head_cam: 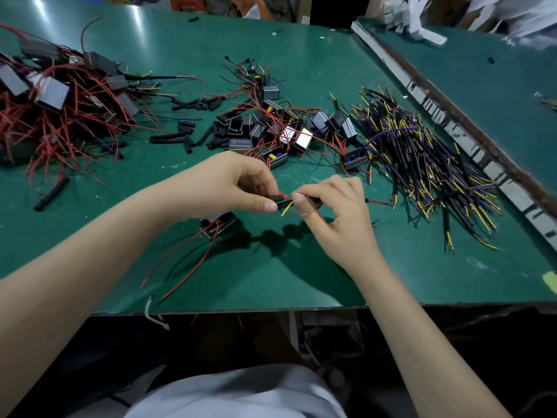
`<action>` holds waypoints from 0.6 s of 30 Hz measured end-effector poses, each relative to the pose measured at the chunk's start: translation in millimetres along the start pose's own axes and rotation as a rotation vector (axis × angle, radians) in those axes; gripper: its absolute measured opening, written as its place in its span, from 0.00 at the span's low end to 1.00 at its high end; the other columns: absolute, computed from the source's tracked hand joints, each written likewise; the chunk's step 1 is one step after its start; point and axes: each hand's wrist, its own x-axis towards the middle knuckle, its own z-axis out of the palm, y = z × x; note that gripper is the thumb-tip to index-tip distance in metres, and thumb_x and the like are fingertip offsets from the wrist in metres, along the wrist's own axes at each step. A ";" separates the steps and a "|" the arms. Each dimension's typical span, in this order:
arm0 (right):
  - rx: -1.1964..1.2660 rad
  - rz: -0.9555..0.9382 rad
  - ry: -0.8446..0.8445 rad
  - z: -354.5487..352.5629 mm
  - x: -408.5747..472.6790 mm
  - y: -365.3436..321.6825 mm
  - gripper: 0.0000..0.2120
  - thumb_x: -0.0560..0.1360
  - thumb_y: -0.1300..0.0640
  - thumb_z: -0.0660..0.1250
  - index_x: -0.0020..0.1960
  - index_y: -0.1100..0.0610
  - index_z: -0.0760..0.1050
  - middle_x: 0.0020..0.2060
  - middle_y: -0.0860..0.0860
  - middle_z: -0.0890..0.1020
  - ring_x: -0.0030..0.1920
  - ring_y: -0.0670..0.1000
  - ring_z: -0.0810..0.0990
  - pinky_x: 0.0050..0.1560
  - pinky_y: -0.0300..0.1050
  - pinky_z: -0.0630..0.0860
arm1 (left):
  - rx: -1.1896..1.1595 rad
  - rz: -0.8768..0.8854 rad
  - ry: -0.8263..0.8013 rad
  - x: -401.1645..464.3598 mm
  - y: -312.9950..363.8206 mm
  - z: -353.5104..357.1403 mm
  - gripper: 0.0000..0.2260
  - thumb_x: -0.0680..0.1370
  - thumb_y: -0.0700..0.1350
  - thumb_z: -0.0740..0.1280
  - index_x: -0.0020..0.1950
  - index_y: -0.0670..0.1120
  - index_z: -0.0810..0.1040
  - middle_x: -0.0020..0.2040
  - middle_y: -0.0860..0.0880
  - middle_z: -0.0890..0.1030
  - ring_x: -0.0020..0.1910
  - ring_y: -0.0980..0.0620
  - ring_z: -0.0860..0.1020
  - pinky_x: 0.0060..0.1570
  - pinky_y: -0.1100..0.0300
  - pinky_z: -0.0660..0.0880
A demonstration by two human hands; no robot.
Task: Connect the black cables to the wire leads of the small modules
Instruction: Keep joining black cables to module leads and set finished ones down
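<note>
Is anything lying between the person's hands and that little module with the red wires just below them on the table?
Nothing visible does. The small module sits on bare green table right under the left hand. Its red leads run up toward the black cable pinched between the left hand and the right hand.

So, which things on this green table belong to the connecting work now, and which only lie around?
In use:
- left hand and right hand, pinching a black cable with yellow and red wire ends
- small black box module with red leads, under the hands

Lying about:
- pile of black cables with yellow tips
- heap of modules tangled in red wires
- loose black tube pieces
</note>
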 end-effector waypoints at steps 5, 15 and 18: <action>-0.016 0.014 0.010 0.6 -0.2 1.3 0.06 0.75 0.54 0.69 0.45 0.56 0.83 0.36 0.49 0.77 0.44 0.55 0.71 0.48 0.41 0.66 | 0.101 0.035 0.099 -2.2 0.2 6.5 0.07 0.69 0.48 0.76 0.40 0.57 0.79 0.35 0.61 0.81 0.37 0.65 0.76 0.39 0.74 0.69; 0.110 0.138 -0.030 -3.6 0.1 -0.6 0.05 0.74 0.54 0.70 0.47 0.52 0.84 0.36 0.51 0.76 0.45 0.48 0.67 0.51 0.31 0.61 | 0.302 0.120 0.191 -5.5 12.4 14.9 0.06 0.71 0.48 0.74 0.46 0.49 0.80 0.39 0.58 0.79 0.39 0.59 0.76 0.44 0.66 0.70; 0.173 0.161 -0.061 -4.1 0.3 -1.2 0.04 0.75 0.54 0.69 0.48 0.50 0.83 0.36 0.50 0.74 0.47 0.44 0.66 0.52 0.29 0.61 | 0.298 0.106 0.207 -4.9 12.4 14.2 0.07 0.71 0.49 0.74 0.46 0.50 0.80 0.40 0.58 0.79 0.39 0.60 0.76 0.44 0.69 0.68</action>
